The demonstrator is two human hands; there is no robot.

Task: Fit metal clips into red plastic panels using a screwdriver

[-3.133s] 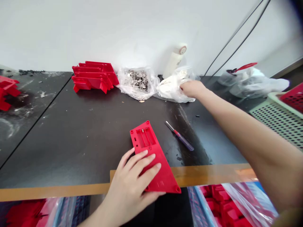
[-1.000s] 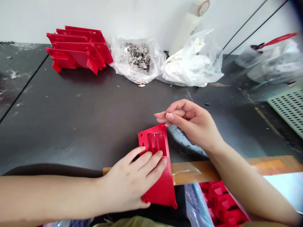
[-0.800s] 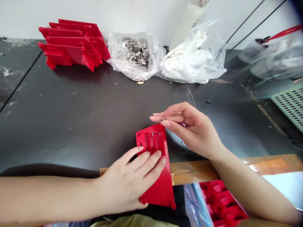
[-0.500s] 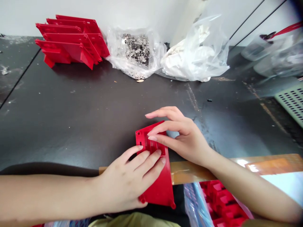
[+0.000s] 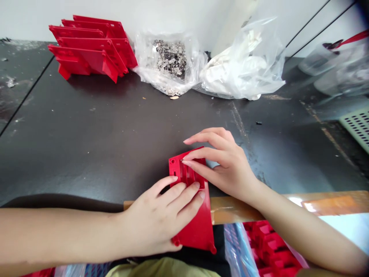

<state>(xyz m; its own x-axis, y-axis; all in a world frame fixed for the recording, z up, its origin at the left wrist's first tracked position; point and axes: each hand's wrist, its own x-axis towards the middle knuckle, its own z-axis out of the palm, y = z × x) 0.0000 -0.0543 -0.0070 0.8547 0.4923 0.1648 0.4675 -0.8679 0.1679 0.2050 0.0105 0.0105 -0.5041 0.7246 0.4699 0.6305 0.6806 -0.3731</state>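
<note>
A red plastic panel (image 5: pixel 198 225) with a slotted recess at its far end lies over the table's front edge. My left hand (image 5: pixel 165 215) grips it, fingers spread across the face and thumb at the near left corner. Over the recess, my right hand (image 5: pixel 223 159) pinches thumb and index finger together at the far left of the slots. A tiny dark piece (image 5: pixel 182 160) shows at those fingertips; its exact kind is too small to make out. The other fingers of that hand are raised and curved.
Several red panels (image 5: pixel 92 57) stand stacked at the back left. Beside them are an open bag of small clear and metallic parts (image 5: pixel 171 59) and a bag of white pieces (image 5: pixel 233 73). A box of red parts (image 5: pixel 273 246) sits below the table edge; a green perforated basket (image 5: pixel 357 125) is at right.
My right fingertips have shifted slightly toward the panel's far end, and the dark piece now shows at them. My left hand keeps its hold. The whole view has moved a little.
</note>
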